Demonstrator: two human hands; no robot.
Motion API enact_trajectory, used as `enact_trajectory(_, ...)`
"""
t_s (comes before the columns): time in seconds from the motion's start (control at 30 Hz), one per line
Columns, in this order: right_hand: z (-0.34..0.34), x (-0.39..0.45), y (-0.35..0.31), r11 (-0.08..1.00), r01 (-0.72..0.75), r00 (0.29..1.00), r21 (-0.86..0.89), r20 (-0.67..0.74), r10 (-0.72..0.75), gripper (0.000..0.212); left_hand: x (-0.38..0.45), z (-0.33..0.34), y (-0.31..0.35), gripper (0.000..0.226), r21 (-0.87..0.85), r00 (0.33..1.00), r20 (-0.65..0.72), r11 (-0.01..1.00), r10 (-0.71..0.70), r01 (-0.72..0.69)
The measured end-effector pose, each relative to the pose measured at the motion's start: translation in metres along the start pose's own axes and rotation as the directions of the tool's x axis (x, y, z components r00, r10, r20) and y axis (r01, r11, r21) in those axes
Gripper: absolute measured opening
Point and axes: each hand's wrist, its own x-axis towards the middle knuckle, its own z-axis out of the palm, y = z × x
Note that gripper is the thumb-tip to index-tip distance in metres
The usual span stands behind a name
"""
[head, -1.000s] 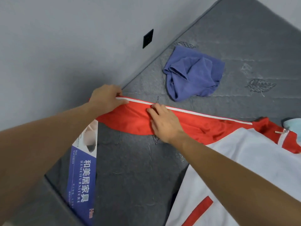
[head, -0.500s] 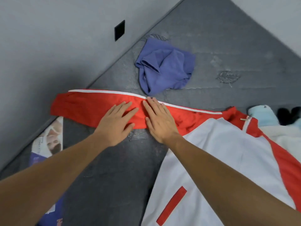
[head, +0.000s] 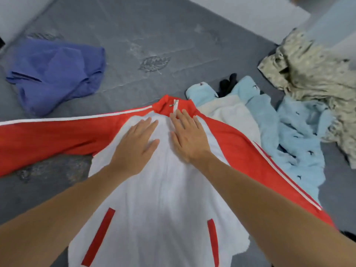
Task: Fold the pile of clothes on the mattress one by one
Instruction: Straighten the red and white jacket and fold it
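Two hands lie flat with fingers spread on the white chest of a red-and-white jacket (head: 159, 189): the left hand (head: 134, 143) and the right hand (head: 187, 137) side by side just below the collar. The jacket lies front-up on the grey mattress (head: 154, 31), sleeves stretched outward. A blue garment (head: 57, 74) lies well apart at left; light-blue clothes (head: 289, 135) and a camouflage garment (head: 312, 74) lie at right.

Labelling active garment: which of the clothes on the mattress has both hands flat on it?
The red and white zip jacket: left hand and right hand press its white chest. The blue garment, light blue fleece and camouflage piece lie untouched.
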Motion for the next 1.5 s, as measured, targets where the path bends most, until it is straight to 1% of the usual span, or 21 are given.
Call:
enact_trajectory(0.13, -0.004, -0.074, 0.095, 0.991, -0.121, 0.993, 0.053, -0.006, 0.122, 0.06, 0.026, 0.059, 0.097, 0.063, 0.025, 0.994, 0.054, 0.995, 0.093, -0.095)
enact_trajectory(0.3, 0.019, -0.181, 0.212, 0.948, -0.3, 0.952, 0.108, -0.031, 0.304, 0.06, 0.047, 0.143, 0.206, 0.061, 0.076, 0.967, 0.128, 0.97, 0.218, -0.229)
enact_trajectory(0.43, 0.054, -0.26, 0.297, 0.922, -0.365, 0.931, 0.128, 0.064, 0.359, 0.063, 0.049, 0.224, 0.266, 0.062, 0.171, 0.938, 0.219, 0.936, 0.269, -0.309)
enact_trajectory(0.5, 0.072, -0.296, 0.336, 0.915, -0.387, 0.92, 0.115, 0.108, 0.376, 0.065, 0.047, 0.261, 0.289, 0.064, 0.186, 0.923, 0.266, 0.925, 0.278, -0.332)
enact_trajectory(0.57, 0.084, -0.329, 0.369, 0.897, -0.422, 0.905, 0.129, 0.114, 0.409, 0.067, 0.045, 0.297, 0.309, 0.066, 0.187, 0.899, 0.322, 0.911, 0.297, -0.368)
enact_trajectory(0.63, 0.092, -0.354, 0.395, 0.885, -0.437, 0.899, 0.159, 0.075, 0.431, 0.067, 0.041, 0.331, 0.329, 0.071, 0.188, 0.869, 0.382, 0.894, 0.315, -0.407)
enact_trajectory(0.7, 0.096, -0.371, 0.416, 0.881, -0.443, 0.895, 0.167, 0.027, 0.445, 0.062, 0.035, 0.363, 0.349, 0.078, 0.176, 0.845, 0.426, 0.887, 0.323, -0.428)
enact_trajectory(0.73, 0.096, -0.376, 0.424, 0.875, -0.454, 0.89, 0.167, 0.03, 0.455, 0.058, 0.031, 0.376, 0.359, 0.083, 0.164, 0.839, 0.437, 0.889, 0.324, -0.429)
enact_trajectory(0.83, 0.09, -0.379, 0.447, 0.849, -0.486, 0.874, 0.208, 0.112, 0.473, 0.04, 0.018, 0.405, 0.388, 0.095, 0.126, 0.831, 0.439, 0.892, 0.343, -0.435)
enact_trajectory(0.93, 0.075, -0.376, 0.462, 0.766, -0.477, 0.878, 0.43, 0.199, 0.435, 0.023, 0.012, 0.421, 0.412, 0.101, 0.094, 0.806, 0.462, 0.883, 0.371, -0.461)
enact_trajectory(1.0, 0.067, -0.375, 0.468, 0.707, -0.476, 0.878, 0.523, 0.239, 0.414, 0.018, 0.01, 0.426, 0.425, 0.104, 0.072, 0.807, 0.455, 0.887, 0.378, -0.456)
enact_trajectory(1.07, 0.06, -0.374, 0.475, 0.659, -0.505, 0.861, 0.557, 0.281, 0.424, 0.018, 0.006, 0.427, 0.436, 0.106, 0.054, 0.819, 0.436, 0.898, 0.373, -0.437)
enact_trajectory(1.1, 0.057, -0.374, 0.479, 0.619, -0.538, 0.841, 0.572, 0.315, 0.44, 0.02, 0.004, 0.428, 0.44, 0.106, 0.049, 0.822, 0.432, 0.901, 0.37, -0.431)
enact_trajectory(1.13, 0.053, -0.375, 0.483, 0.553, -0.576, 0.813, 0.602, 0.358, 0.458, 0.022, 0.001, 0.429, 0.445, 0.104, 0.049, 0.822, 0.434, 0.902, 0.368, -0.43)
enact_trajectory(1.2, 0.043, -0.378, 0.491, 0.352, -0.621, 0.765, 0.7, 0.444, 0.466, 0.027, -0.006, 0.431, 0.456, 0.097, 0.015, 0.829, 0.418, 0.909, 0.372, -0.416)
enact_trajectory(1.23, 0.038, -0.381, 0.494, 0.239, -0.61, 0.757, 0.755, 0.467, 0.457, 0.027, -0.009, 0.432, 0.461, 0.092, -0.037, 0.846, 0.386, 0.923, 0.367, -0.384)
enact_trajectory(1.3, 0.028, -0.384, 0.496, 0.02, -0.56, 0.756, 0.829, 0.5, 0.421, 0.023, -0.015, 0.431, 0.472, 0.081, -0.2, 0.905, 0.3, 0.948, 0.3, -0.248)
enact_trajectory(1.37, 0.017, -0.382, 0.493, -0.177, -0.522, 0.76, 0.835, 0.549, 0.349, 0.02, -0.016, 0.424, 0.48, 0.073, -0.388, 0.952, 0.233, 0.917, 0.2, -0.098)
enact_trajectory(1.4, 0.012, -0.38, 0.492, -0.257, -0.51, 0.764, 0.821, 0.57, 0.302, 0.025, -0.015, 0.418, 0.482, 0.071, -0.454, 0.961, 0.218, 0.889, 0.172, -0.056)
enact_trajectory(1.43, 0.006, -0.375, 0.489, -0.316, -0.502, 0.771, 0.805, 0.582, 0.258, 0.033, -0.011, 0.409, 0.481, 0.071, -0.491, 0.965, 0.207, 0.87, 0.164, -0.042)
enact_trajectory(1.5, -0.008, -0.364, 0.483, -0.359, -0.493, 0.783, 0.793, 0.584, 0.214, 0.044, -0.002, 0.389, 0.472, 0.068, -0.514, 0.966, 0.176, 0.855, 0.187, -0.071)
